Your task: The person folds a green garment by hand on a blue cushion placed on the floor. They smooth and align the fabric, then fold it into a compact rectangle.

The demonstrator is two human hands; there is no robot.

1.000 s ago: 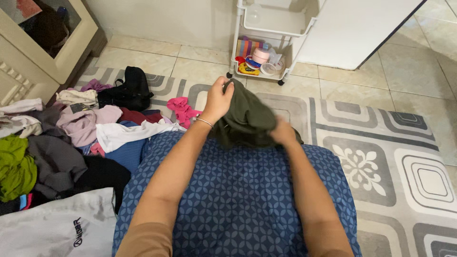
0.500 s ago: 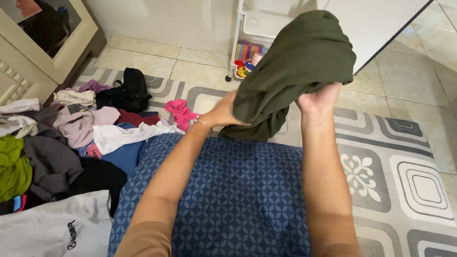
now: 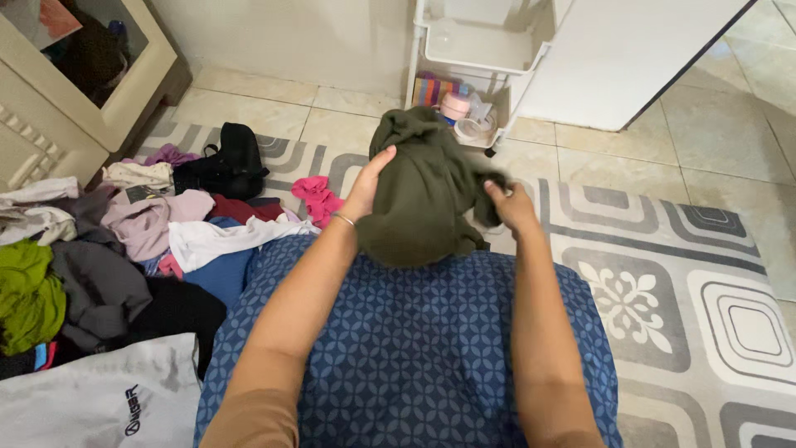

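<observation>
here, in the head view, an olive green garment (image 3: 419, 195) is held bunched up above the far edge of a blue patterned cloth (image 3: 414, 348) that covers the person's lap. the left hand (image 3: 365, 187) is pressed against the garment's left side, fingers closed on the fabric and the thumb raised along it; a thin bracelet (image 3: 342, 220) is worn at that wrist. the right hand (image 3: 512, 207) is closed in a pinch on a fold at the garment's right side, with the fabric gathered between thumb and fingers. the garment's lower edge is seen touching the blue cloth, while its top is lifted in front of a white wheeled cart (image 3: 464, 58). small items, among them a pink container (image 3: 454, 105) and a clear cup (image 3: 473, 129), are kept on the cart's bottom shelf. a heap of clothes (image 3: 108, 241) is spread to the left on a grey patterned rug (image 3: 680, 274): a bright green piece (image 3: 29, 294), a white shirt (image 3: 220, 236), a pink piece (image 3: 319, 195) and a black bag (image 3: 228, 158) can be made out. a light grey garment (image 3: 99, 402) is laid at the lower left. a cream cabinet with a glass door (image 3: 75, 75) is seen at the upper left, on the tiled floor (image 3: 721, 124).
</observation>
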